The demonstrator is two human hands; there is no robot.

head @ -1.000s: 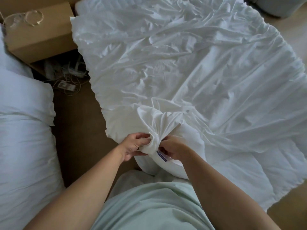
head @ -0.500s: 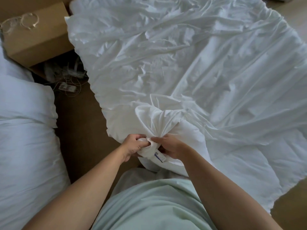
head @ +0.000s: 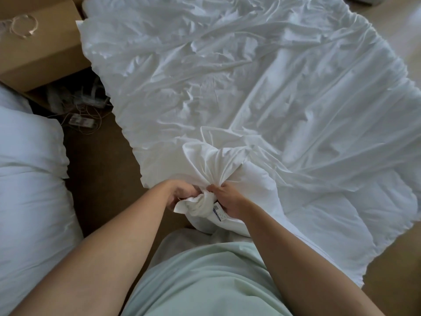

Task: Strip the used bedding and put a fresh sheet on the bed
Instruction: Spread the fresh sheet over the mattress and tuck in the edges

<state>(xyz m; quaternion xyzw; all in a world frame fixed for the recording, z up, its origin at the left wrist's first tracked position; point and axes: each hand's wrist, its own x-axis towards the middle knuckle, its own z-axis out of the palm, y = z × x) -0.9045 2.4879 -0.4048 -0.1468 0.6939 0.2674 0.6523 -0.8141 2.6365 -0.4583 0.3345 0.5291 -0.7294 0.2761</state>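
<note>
Both hands are closed on the same bunch of fabric, nothing loose. The left hand has its fingers curled round the twisted tail end. The right hand grips the gathered neck just beside it, the two almost touching.

The sheet is white and heavily creased. It is spread over the bed beyond the mattress corner, with its near corner pulled into a rope-like bunch right at that corner. A small printed label shows on the mattress corner, just under the right hand. I can't tell if this is the used sheet or the fresh one.

Handling, as a judgement:
- It is light, limp thin cotton with no stiffness, so it only holds shape while gripped.
- It is a bit slick, so single layers would slip. Take the gathered neck, not a flat edge.
- Not fragile, so pulling hard is fine. The drag comes from the rest of the sheet lying on the bed.
- The folds radiate from the bunch, so tension runs diagonally away from the mattress corner.

Left of the mattress corner, across a strip of floor, is more white bedding. Far left beyond it are a cardboard box and tangled cables.
</note>
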